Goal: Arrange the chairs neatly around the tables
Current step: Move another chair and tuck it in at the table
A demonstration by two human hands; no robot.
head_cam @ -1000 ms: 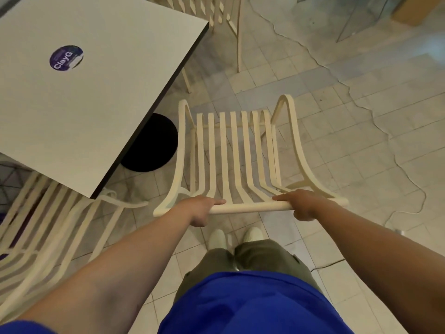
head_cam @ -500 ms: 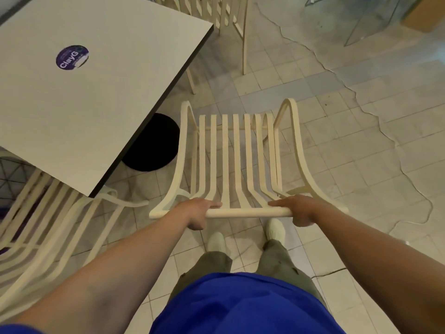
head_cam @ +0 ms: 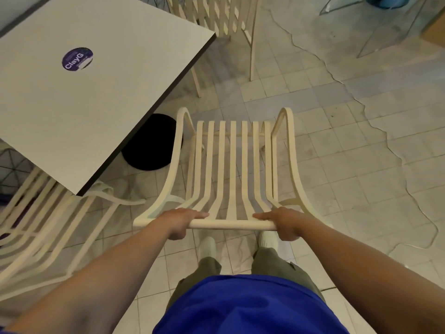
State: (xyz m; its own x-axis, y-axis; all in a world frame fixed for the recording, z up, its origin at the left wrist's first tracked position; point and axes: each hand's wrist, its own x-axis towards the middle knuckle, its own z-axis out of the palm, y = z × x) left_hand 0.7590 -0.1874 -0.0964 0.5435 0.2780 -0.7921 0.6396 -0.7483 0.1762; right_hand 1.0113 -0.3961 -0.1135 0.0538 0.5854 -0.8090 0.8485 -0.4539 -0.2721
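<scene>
Beside the table (head_cam: 101, 97), hands grip rounded slatted chair (head_cam: 232, 165).

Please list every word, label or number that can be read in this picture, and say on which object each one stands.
"ClayG": white letters on the round purple sticker on the grey table top.
Smaller print on the same sticker: too blurred to read.
No other text shows on the chair held by both hands, or on the floor.

round purple sticker (head_cam: 77, 59), cracked tiled floor (head_cam: 337, 141), cardboard box (head_cam: 434, 32) at far right
</scene>
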